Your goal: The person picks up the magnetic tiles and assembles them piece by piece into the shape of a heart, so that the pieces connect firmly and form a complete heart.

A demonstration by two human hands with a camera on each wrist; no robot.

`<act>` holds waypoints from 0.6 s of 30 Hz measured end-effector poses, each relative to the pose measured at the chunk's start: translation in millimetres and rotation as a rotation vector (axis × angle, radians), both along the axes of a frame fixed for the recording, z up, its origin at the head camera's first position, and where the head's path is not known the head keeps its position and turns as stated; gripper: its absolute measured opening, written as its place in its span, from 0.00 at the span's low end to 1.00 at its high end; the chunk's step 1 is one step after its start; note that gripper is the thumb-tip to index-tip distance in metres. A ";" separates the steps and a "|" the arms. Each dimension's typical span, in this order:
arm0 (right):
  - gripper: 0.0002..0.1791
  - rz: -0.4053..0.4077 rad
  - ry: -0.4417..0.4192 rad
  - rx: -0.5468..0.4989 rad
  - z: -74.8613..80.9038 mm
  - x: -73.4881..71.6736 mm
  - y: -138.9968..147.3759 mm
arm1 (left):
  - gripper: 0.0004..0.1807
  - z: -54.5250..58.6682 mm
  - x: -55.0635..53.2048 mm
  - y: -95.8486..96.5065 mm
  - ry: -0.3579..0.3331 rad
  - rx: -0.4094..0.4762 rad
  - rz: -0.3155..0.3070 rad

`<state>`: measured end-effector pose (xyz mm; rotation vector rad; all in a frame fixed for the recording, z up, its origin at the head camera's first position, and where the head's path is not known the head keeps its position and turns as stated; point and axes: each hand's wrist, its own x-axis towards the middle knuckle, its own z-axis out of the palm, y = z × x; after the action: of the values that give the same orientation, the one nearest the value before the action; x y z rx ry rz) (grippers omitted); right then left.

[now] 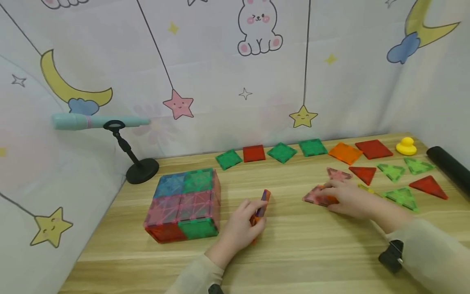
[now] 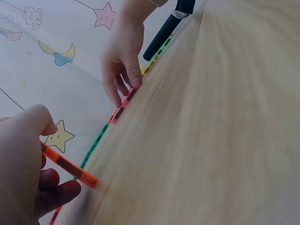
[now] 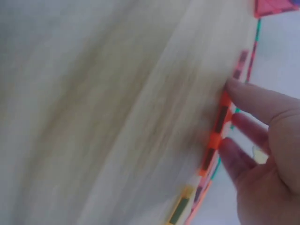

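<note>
My left hand point(image 1: 242, 224) pinches an orange magnetic tile point(image 2: 70, 166) that stands on edge in the head view, with a purple part showing by the fingertips. Just left of it is a box built of magnetic tiles point(image 1: 183, 200), blue, green, pink and red. My right hand point(image 1: 349, 200) is low over the tabletop at the right, thumb and fingers around another orange tile point(image 3: 220, 122). Its fingers partly hide that tile. A pink triangular tile point(image 1: 313, 197) lies under and beside these fingers, and a second pink triangle point(image 1: 338, 174) lies just beyond them.
Green tile point(image 1: 280, 152), red tile point(image 1: 254, 153) and orange tile point(image 1: 345, 152) lie in a row along the back. Several triangles, such as a green one point(image 1: 402, 199), lie right. A yellow duck point(image 1: 406, 146), black cylinder point(image 1: 449, 167) and black stand point(image 1: 142, 170) edge the table.
</note>
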<state>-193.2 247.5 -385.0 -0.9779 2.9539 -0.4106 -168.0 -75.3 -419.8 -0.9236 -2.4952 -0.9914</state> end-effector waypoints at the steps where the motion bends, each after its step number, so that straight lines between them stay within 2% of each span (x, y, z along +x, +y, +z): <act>1: 0.20 0.009 -0.002 -0.004 -0.3 -1.4 -2.7 | 0.20 -0.1 0.2 0.3 -0.009 0.003 -0.005; 6: 0.18 0.000 0.010 0.005 -3.5 -18.8 -22.1 | 0.20 -0.5 0.3 0.2 -0.019 0.009 -0.011; 9: 0.19 -0.060 0.027 0.033 -4.4 -33.2 -28.3 | 0.21 -0.7 0.1 0.1 -0.006 0.011 -0.017; 12: 0.21 -0.156 0.028 0.082 -3.8 -43.9 -25.5 | 0.21 -1.2 -0.2 0.6 -0.006 0.013 -0.025; 16: 0.25 -0.277 -0.019 0.133 -2.2 -47.7 -13.8 | 0.21 -1.3 -0.4 0.8 -0.016 0.007 -0.029; 18: 0.26 -0.279 -0.029 0.133 -1.7 -45.9 -9.9 | 0.21 -0.7 -0.5 -0.2 -0.021 0.008 -0.030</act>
<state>-239.0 237.6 -386.8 -0.5434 3.0505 -0.2231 -168.4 -75.4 -420.5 -0.9553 -2.4997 -1.0241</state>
